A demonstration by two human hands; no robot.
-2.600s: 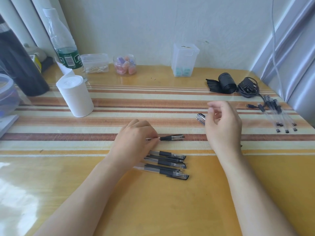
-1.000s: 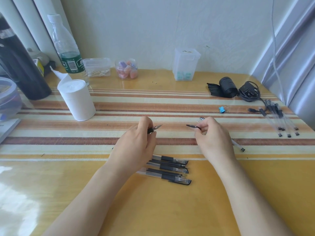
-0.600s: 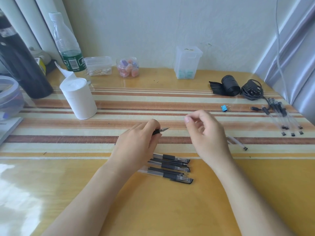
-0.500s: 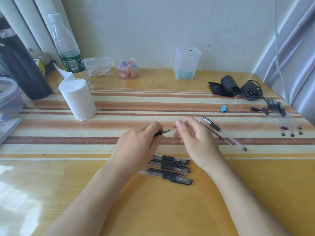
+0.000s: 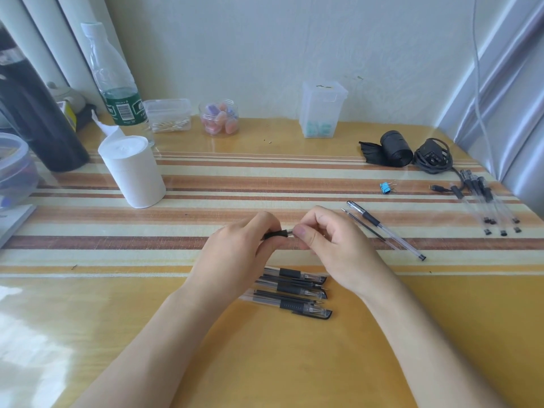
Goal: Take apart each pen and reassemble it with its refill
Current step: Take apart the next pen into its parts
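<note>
My left hand (image 5: 235,254) grips a black-gripped pen (image 5: 276,234) at the middle of the table, its tip end pointing right. My right hand (image 5: 332,248) pinches the pen's tip end with thumb and forefinger, so both hands meet on the one pen. Three clear pens with black grips and caps (image 5: 294,290) lie side by side just in front of my hands. To the right lie a capped pen (image 5: 385,231) and a loose refill (image 5: 363,224), parallel and slanted.
Several more pens (image 5: 488,204) lie at the far right edge beside a black cable bundle (image 5: 432,156) and black roll (image 5: 394,148). A blue binder clip (image 5: 385,187), white paper roll (image 5: 132,172), bottle (image 5: 117,83) and small plastic containers (image 5: 322,110) stand further back.
My right hand set a capped pen and refill down on the right, then came left to the pen in my left hand and now pinches its tip.
</note>
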